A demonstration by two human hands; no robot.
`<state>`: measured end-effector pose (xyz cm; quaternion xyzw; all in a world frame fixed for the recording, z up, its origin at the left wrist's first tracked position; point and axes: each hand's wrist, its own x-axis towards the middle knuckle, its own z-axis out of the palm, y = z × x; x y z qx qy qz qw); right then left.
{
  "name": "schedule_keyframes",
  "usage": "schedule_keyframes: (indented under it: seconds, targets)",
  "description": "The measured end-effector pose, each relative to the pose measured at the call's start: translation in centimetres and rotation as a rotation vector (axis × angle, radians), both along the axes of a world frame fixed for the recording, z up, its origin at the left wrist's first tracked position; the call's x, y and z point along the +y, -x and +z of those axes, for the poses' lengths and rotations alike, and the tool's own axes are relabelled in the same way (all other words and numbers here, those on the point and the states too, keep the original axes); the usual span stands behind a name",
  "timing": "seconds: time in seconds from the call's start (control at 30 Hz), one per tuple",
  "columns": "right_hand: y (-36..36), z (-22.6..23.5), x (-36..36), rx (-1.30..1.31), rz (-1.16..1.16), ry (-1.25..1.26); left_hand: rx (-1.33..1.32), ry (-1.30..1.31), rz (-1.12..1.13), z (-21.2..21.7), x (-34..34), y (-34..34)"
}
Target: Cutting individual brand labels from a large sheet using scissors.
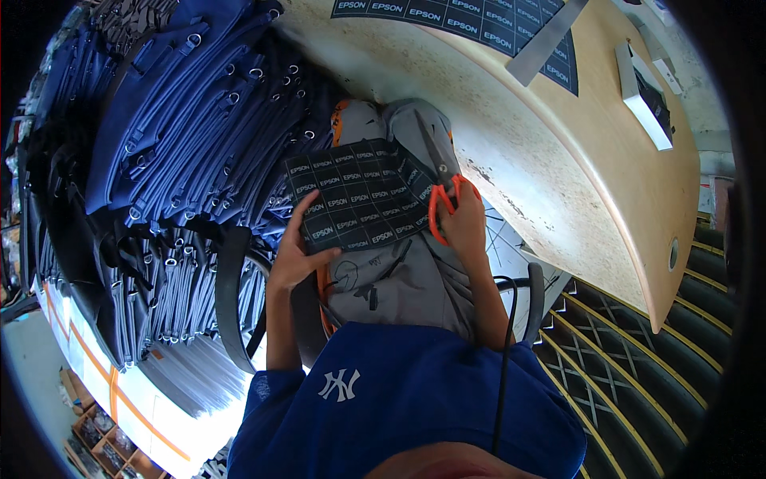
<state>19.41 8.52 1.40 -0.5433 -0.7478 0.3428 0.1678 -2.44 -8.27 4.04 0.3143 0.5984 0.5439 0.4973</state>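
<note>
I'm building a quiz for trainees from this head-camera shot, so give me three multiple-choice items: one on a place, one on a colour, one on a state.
1. Where does the stack of blue garments lie?
A. to the person's left
B. on the wooden table
C. on the person's lap

2. What colour are the scissors' handles?
A. black
B. orange
C. green

3. What is the left hand doing?
A. hanging free
B. holding the scissors
C. holding the dark printed sheet

Answers: 1 A, the stack fills the picture's left side. 2 B, orange loops show around the right hand fingers. 3 C, its fingers grip the sheet's left edge.
</note>
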Motion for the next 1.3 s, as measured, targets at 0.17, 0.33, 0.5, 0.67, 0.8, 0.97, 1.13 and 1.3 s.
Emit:
schedule_keyframes:
  seconds: [0.17,0.33,0.5,0.67,0.8,0.97,1.13,1.3]
  targets:
    - [-3.0,-0.4,-2.1,0.23,-0.165,-0.064,0.022,-0.009,0.048,0.0,1.4,1.2]
    - [-4.6,1.3,-4.4,0.253,-0.27,0.043,0.119,-0.032,0.032,-0.8,1.5,1.5]
    - [-5.7,1.1,-6.3,0.261,-0.251,0.099,0.037,0.106,0.218,-1.8,0.3,0.8]
    - [-6.3,0.5,-7.1,0.199,-0.229,0.103,-0.058,0.195,0.379,-2.4,-1.8,0.0]
    - [-6.3,0.8,-7.0,0.209,-0.213,0.109,0.1,0.267,0.408,-2.6,-2.6,-0.3]
    - [-6.7,0.4,-7.1,0.231,-0.207,0.139,0.718,0.299,0.359,-2.5,-3.6,-1.0]
    - [-7.0,0.3,-7.2,0.208,-0.211,0.129,0.767,0.222,0.2,-0.3,-3.2,-3.8]
    - [-6.9,0.3,-7.1,0.345,-0.263,0.273,0.012,0.256,-0.165,0.8,-1.8,-9.3]
